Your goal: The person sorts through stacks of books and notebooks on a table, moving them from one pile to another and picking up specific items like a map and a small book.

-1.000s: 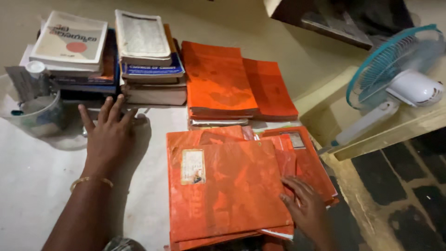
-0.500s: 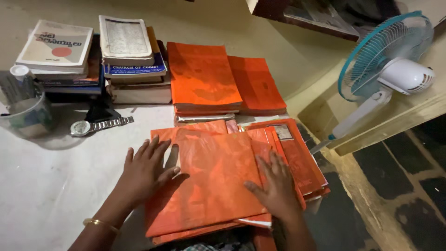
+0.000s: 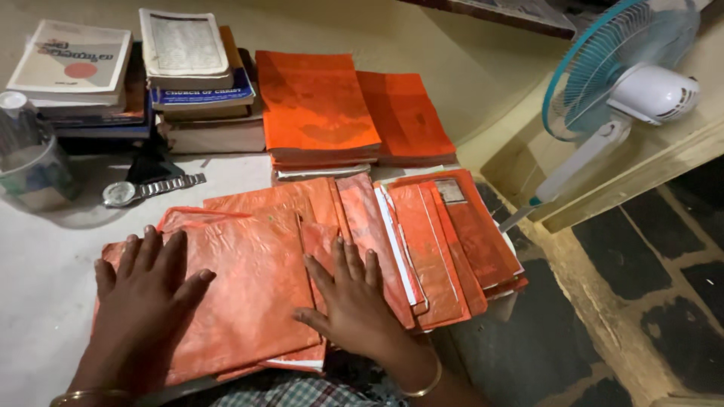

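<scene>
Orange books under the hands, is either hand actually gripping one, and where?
Neither grips. The left hand lies flat on the cover of the top orange book, and the right hand lies flat across its right edge.

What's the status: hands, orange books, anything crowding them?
Left hand flat on the top orange book. Right hand flat on the fanned orange books. Wristwatch beyond, apart from them.
</scene>
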